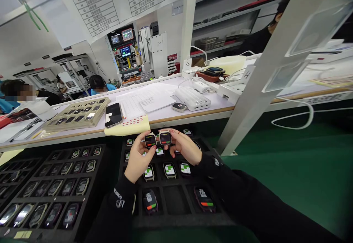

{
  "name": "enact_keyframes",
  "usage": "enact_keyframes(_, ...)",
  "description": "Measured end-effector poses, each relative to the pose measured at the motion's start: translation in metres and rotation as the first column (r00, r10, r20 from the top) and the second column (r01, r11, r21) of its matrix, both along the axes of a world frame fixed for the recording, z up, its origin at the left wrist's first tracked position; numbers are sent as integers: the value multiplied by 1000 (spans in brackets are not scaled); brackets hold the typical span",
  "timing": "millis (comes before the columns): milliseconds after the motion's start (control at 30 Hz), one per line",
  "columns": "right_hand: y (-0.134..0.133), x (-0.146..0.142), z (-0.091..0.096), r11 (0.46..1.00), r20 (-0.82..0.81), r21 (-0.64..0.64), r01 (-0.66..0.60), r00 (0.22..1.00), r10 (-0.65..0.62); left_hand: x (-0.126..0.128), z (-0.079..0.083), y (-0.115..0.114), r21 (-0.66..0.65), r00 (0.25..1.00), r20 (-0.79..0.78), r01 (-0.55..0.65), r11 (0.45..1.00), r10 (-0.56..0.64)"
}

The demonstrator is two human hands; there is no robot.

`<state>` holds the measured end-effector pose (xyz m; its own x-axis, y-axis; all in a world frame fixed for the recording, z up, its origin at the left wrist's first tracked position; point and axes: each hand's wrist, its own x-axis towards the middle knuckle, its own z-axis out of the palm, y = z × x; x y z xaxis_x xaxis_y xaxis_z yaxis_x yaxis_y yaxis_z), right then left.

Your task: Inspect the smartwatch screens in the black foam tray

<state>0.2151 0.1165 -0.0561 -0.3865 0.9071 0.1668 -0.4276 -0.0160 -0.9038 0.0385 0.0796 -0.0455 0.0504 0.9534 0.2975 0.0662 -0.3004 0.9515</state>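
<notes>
My left hand (pixel 140 156) pinches a smartwatch case (pixel 150 140) without a strap, its screen lit with a red and green strip. Beside it, my right hand (pixel 186 145) grips a second smartwatch case (pixel 165 138) with a pale rim and a similar lit screen. Both are held side by side above a black foam tray (pixel 176 219). In the tray's pockets lie several watch cases, some showing green and white screens (pixel 169 169), others dark screens with an orange and green bar (pixel 204 199). One pocket in the front row holds no watch.
Another black tray (pixel 78 213) of watch cases stands at the left. The bench (pixel 165 119) beyond carries a phone (pixel 113 114), a beige tray (pixel 77 114), papers, a white power bank (pixel 193 99) and cables. A slanted metal post (pixel 248 92) rises at the right. Other people sit farther back.
</notes>
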Motion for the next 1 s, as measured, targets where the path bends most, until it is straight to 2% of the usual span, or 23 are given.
enact_keyframes(400,1,-1,-1,1000,5,-21,-1,1000,2,1,2,-2,6,999,26,-39,999,39)
enact_keyframes(800,0,0,-2,1000,26,18,-5,1000,5,1,1,-2,27,999,15,-47,999,46)
enact_keyframes(1000,-3,-1,-2,994,67,113,7,998,-15,0,-2,-1,48,997,-9,-71,996,72)
